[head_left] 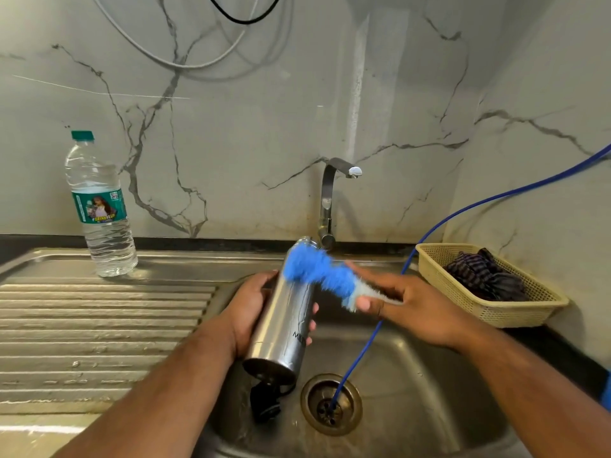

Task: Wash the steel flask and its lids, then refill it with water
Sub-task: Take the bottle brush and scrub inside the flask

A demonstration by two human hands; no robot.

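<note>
The steel flask (284,325) bears dark letters "MIL" on its side, and the rest of the word is out of sight. The plastic water bottle (110,249) has a green label (99,208) reading "#DRINKITUP", with a small QR code. Its finer print is unreadable.

Motion blur is smearing the blue brush (319,271), and its bristles are covering the steel flask (287,322) mouth. The right grip (410,309) is partly concealing the brush handle. The fingers of the left grip (248,309) are cutting off the flask lettering. The flask base is partly hiding the black lid (266,403). The blue hose (479,201) is running off the right edge.
</note>
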